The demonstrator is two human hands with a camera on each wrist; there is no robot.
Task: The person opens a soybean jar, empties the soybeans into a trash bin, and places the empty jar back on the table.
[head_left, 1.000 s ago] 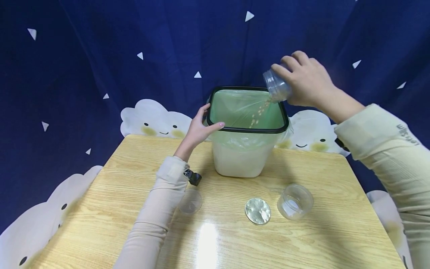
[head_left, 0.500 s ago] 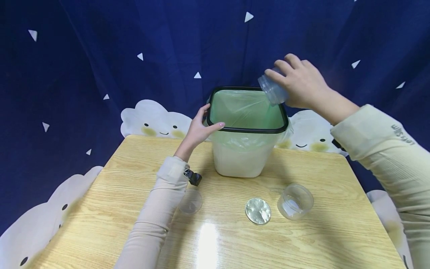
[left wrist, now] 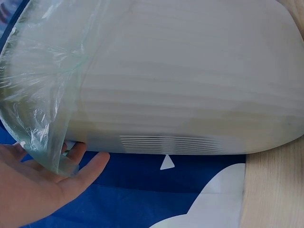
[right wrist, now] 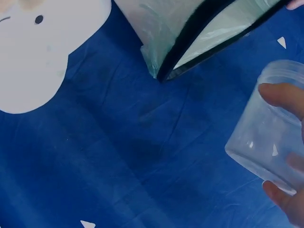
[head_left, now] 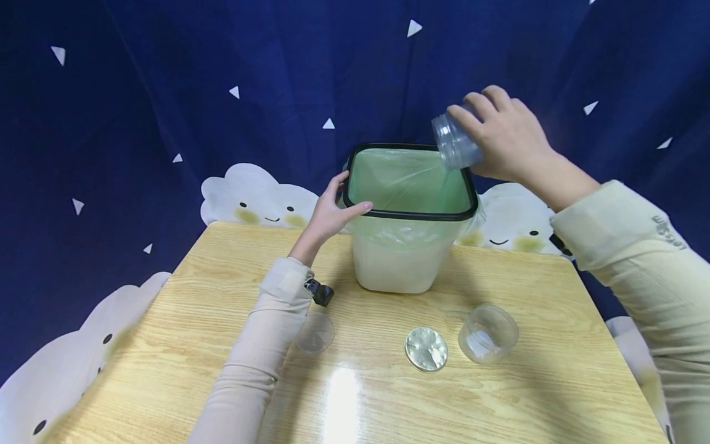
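Note:
A white trash bin (head_left: 399, 262) with a black rim stands at the back of the table, lined with a pale green plastic bag (head_left: 407, 179). My left hand (head_left: 328, 213) grips its left rim, thumb over the front edge and fingers along the outer side; in the left wrist view these fingers (left wrist: 90, 171) touch the overhanging bag. Above the right rim, my right hand (head_left: 507, 135) holds a clear plastic jar (head_left: 455, 142), tipped with its mouth toward the bin. No contents show through the jar's wall (right wrist: 261, 133) in the right wrist view.
On the wooden table (head_left: 222, 290) lie a silvery round lid (head_left: 426, 349) and a clear disc (head_left: 315, 333) by my left forearm. A clear round tub (head_left: 488, 333) with something white in it stands at right. A blue curtain (head_left: 277, 74) hangs behind.
One second ago small beige pieces were falling from the jar into the bin; none fall now. My right hand dipped left with the jar, then came back up and right. The left hand kept still.

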